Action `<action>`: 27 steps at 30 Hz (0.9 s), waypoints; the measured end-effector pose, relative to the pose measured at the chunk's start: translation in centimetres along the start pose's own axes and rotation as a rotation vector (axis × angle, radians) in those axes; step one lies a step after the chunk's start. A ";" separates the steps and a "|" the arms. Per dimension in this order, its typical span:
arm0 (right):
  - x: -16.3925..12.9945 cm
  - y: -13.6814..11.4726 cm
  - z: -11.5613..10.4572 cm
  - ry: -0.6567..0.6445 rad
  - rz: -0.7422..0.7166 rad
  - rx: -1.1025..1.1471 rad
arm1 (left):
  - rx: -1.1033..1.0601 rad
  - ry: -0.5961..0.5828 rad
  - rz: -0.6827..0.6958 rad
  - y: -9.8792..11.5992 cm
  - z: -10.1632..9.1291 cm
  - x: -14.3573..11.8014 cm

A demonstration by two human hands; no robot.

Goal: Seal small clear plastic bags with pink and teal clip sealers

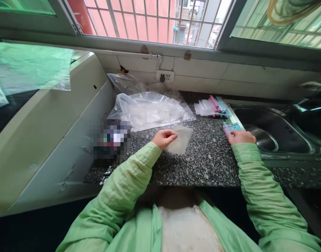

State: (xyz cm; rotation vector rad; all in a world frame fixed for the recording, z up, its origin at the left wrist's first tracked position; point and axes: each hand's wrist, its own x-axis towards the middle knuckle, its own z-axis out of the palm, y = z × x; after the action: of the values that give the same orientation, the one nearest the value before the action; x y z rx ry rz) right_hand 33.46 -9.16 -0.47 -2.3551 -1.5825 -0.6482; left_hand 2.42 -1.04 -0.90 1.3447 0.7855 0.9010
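Observation:
Pinched in my left hand [164, 139] is a small translucent plastic bag [181, 139], held over the speckled counter. My right hand [241, 137] is at the counter's right, beside the sink, with its fingers closed at the near end of a small group of pink and blue plastic sticks [230, 128]; the fingertips are partly hidden. Just behind lies another pile of pink and blue sticks [220, 105], with small clear bags [205, 107] beside it on the left.
A large clear plastic bag with pale contents [155, 110] lies at the back of the counter [202, 164]. A blurred dark object [111, 138] sits on the left, near a whitish panel [71, 140]. The sink [288, 129] is on the right. A wall socket [165, 76] is behind.

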 end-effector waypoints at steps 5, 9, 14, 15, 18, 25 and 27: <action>-1.2 -0.2 0.2 -0.089 -0.048 -0.075 | 0.035 0.000 0.015 -0.2 -0.1 0.1; -1.4 -0.5 0.4 -0.014 -0.094 -0.059 | 0.040 0.026 0.008 -0.2 -0.2 0.3; -1.5 -1.3 0.5 -0.008 -0.180 0.026 | 0.065 0.031 0.014 -0.5 -0.3 0.4; -1.5 -1.5 0.4 -0.029 -0.182 0.015 | 0.074 0.030 0.017 -0.6 -0.3 0.4; -1.5 -1.8 0.3 -0.112 -0.129 -0.057 | 0.106 0.028 0.040 -0.7 -0.3 0.4; -1.3 -2.4 0.4 -0.181 -0.128 -0.061 | 0.157 0.030 0.093 -0.4 -0.4 0.4; -1.2 -2.9 0.6 -0.101 -0.180 -0.036 | 0.146 0.036 0.088 -0.3 -0.4 0.4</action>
State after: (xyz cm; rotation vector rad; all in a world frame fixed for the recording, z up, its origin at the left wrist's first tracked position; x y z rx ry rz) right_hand 30.52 -8.73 -1.72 -2.3224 -1.8583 -0.6061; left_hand 2.27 -0.54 -1.27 1.5038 0.8375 0.9540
